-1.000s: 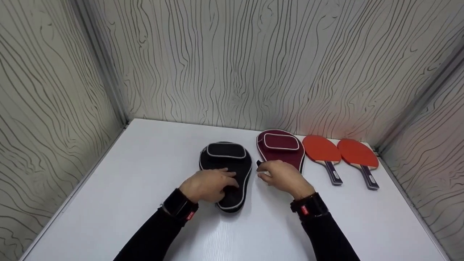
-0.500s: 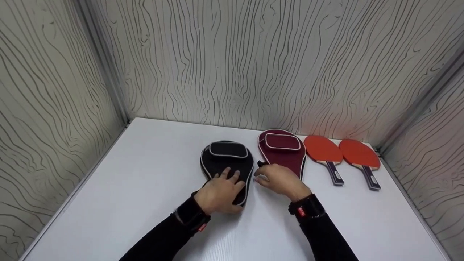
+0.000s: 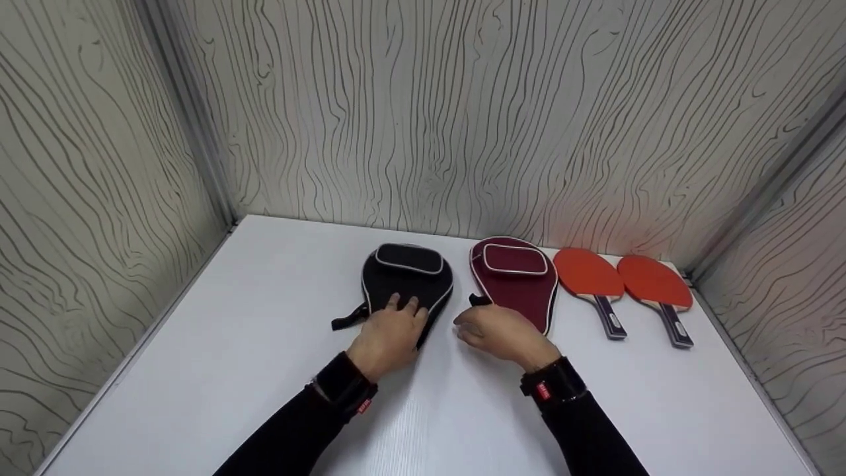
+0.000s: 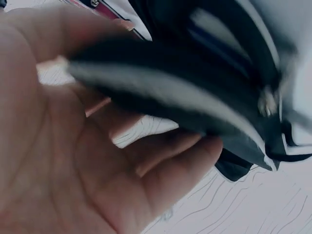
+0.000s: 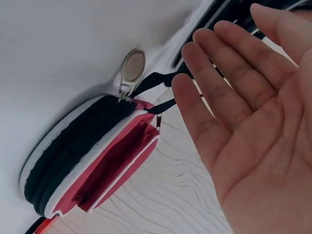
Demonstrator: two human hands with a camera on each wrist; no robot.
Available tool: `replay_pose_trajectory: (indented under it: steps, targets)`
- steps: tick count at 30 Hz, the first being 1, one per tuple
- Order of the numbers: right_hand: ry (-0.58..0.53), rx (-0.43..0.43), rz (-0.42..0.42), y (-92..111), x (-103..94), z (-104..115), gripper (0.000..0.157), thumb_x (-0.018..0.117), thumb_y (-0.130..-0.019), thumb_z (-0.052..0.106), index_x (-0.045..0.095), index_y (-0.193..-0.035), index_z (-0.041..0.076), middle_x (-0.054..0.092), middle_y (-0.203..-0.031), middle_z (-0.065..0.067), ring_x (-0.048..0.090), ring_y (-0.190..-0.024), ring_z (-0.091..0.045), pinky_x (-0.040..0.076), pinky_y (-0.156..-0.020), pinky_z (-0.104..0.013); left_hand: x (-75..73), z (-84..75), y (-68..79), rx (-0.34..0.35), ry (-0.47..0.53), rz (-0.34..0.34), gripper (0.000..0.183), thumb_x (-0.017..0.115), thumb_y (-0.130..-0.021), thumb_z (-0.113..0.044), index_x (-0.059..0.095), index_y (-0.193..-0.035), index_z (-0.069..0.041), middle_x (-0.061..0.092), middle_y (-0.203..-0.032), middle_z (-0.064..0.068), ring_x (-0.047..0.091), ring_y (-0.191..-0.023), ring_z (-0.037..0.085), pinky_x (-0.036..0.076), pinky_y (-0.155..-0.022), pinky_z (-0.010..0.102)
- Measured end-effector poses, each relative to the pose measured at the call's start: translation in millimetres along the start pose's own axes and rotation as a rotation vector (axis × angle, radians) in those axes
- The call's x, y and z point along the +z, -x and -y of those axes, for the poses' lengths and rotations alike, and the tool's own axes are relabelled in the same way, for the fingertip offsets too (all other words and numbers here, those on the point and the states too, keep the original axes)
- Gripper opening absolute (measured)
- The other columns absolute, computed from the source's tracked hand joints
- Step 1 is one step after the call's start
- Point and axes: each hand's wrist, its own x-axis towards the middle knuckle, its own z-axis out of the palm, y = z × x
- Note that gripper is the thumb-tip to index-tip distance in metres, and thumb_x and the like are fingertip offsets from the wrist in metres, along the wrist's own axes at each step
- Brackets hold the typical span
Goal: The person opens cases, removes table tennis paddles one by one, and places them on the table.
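A black table tennis bat case [image 3: 401, 285] with white piping and a raised pocket lies under my left hand [image 3: 388, 338]. The fingers lie nearly straight over its narrow end, hiding that part; in the left wrist view the blurred black case [image 4: 165, 85] runs along the fingers and thumb. A black strap [image 3: 349, 319] sticks out at its left. My right hand [image 3: 501, 332] hovers by the narrow end of a maroon bat case [image 3: 525, 291], fingers extended. In the right wrist view its fingertips overlap the black strap [image 5: 155, 82], near a metal zipper pull [image 5: 133, 66].
Two red table tennis bats [image 3: 587, 272] lie side by side to the right of the maroon case, dark handles towards me. The white table [image 3: 284, 291] is walled at the back and both sides by wood-grain panels [image 3: 423, 119].
The black case has shifted back and slightly left and turned, with my left hand spread over its narrow end. Its strap now shows on the left. My right hand has drifted slightly left.
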Motion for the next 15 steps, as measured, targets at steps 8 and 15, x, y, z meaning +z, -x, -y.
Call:
replay_pose_trajectory:
  steps: [8,15]
  targets:
    - [0.003,-0.082,-0.012,-2,0.7,14,0.026,0.074,-0.114,0.017,0.086,-0.135,0.005,0.09,-0.13,-0.007,0.085,-0.126,-0.028,0.07,-0.109,-0.051,14.1,2.5,-7.3,-0.128,-0.018,-0.235,0.034,0.087,-0.1,-0.022,0.075,-0.128,-0.009,0.085,-0.121,0.011,0.086,-0.095,0.026,0.072,-0.068,0.037]
    - [0.06,-0.172,-0.023,-4,7.0,17,0.032,0.073,-0.111,0.01,0.081,-0.142,0.006,0.087,-0.136,-0.007,0.084,-0.129,-0.027,0.069,-0.111,-0.048,16.5,6.7,-9.4,-0.136,-0.026,-0.278,0.03,0.087,-0.1,-0.012,0.074,-0.127,-0.006,0.085,-0.11,0.011,0.084,-0.075,0.022,0.068,-0.057,0.034]
